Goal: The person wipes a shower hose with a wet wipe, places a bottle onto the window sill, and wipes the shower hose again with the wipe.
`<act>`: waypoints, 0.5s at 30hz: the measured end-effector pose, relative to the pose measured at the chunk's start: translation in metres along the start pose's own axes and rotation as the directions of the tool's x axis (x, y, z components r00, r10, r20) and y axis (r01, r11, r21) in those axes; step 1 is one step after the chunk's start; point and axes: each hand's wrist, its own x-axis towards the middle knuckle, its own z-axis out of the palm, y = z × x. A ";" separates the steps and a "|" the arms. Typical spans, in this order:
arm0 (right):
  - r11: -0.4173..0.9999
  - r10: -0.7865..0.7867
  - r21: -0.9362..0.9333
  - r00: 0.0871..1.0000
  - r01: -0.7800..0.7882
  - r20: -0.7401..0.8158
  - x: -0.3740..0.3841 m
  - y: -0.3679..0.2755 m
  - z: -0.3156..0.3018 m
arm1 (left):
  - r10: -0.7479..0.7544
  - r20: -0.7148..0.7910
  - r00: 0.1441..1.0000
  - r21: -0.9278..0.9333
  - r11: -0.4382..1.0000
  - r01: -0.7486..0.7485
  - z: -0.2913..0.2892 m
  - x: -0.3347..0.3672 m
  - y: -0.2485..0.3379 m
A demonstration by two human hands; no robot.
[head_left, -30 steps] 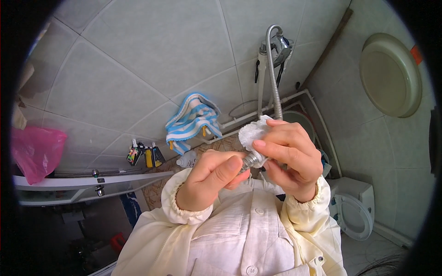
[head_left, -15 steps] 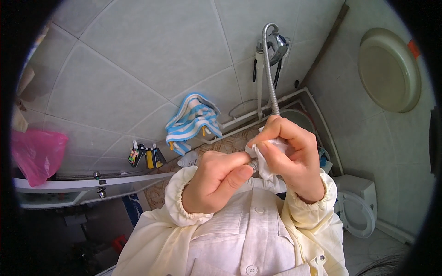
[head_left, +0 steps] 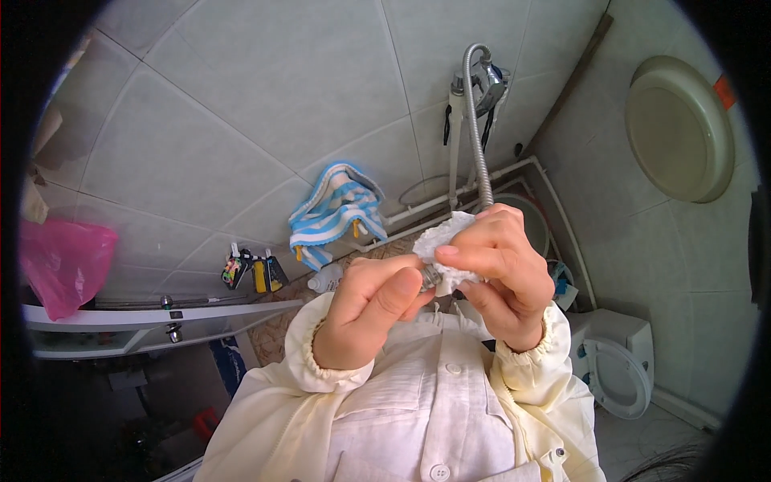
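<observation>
In front of my chest, my left hand (head_left: 365, 309) is closed, thumb and fingers pinching a shower hose near a ribbed grey metal part (head_left: 432, 278). A crumpled white tissue (head_left: 440, 241) sits in my right hand (head_left: 504, 269), pinched between thumb and fingers and pressed against that metal part. The shower hose (head_left: 479, 145) arches from the chrome mixer tap (head_left: 487, 84) on the wall and passes down behind my right hand. My fingers and the tissue hide its stretch between the hands.
A blue-and-white striped cloth (head_left: 341, 209) hangs on the wall ahead, with small brushes (head_left: 267, 275) to its left. A pink plastic bag (head_left: 68, 261) hangs above the white basin edge (head_left: 88, 321). At right are a toilet (head_left: 618, 369), a bucket (head_left: 526, 225) and a wall-hung basin (head_left: 679, 128).
My right hand has turned and shifted slightly, and the tissue is now bunched up higher between its fingers. My left hand has moved a little to the left.
</observation>
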 end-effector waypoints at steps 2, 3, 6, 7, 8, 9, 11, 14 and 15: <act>0.999 0.027 0.016 1.000 -0.027 -0.002 0.000 0.000 0.001 | 0.025 0.004 1.000 0.139 0.990 -0.025 0.003 0.003 0.002; 0.997 0.058 0.059 0.998 -0.056 -0.031 0.000 0.000 0.004 | 0.051 -0.010 0.999 0.218 0.975 -0.047 0.004 0.003 0.003; 0.980 0.164 0.120 0.985 -0.157 -0.048 0.000 -0.002 0.009 | 0.104 -0.035 0.994 0.313 0.946 -0.088 0.006 0.004 0.000; 0.963 0.240 0.133 0.970 -0.233 -0.042 0.000 -0.005 0.009 | 0.128 -0.041 0.991 0.330 0.938 -0.108 0.007 0.005 -0.001; 0.964 0.240 0.132 0.970 -0.233 -0.043 0.001 -0.008 0.011 | 0.129 -0.039 0.991 0.329 0.938 -0.109 0.008 0.005 -0.001; 0.899 0.386 0.256 0.920 -0.357 -0.072 0.002 -0.010 0.014 | 0.137 -0.028 0.990 0.360 0.925 -0.118 0.009 0.005 -0.001; 0.784 0.553 0.401 0.826 -0.474 -0.105 0.001 -0.009 0.014 | 0.145 -0.011 0.989 0.390 0.912 -0.129 0.011 0.004 -0.001; 0.694 0.568 0.683 0.755 -0.227 -0.326 0.001 -0.003 0.013 | 0.191 -0.078 0.979 0.366 0.918 -0.150 0.010 0.000 -0.002; 0.742 0.530 0.647 0.744 -0.176 -0.406 0.001 -0.001 0.011 | 0.185 -0.084 0.979 0.337 0.930 -0.147 0.009 0.000 -0.002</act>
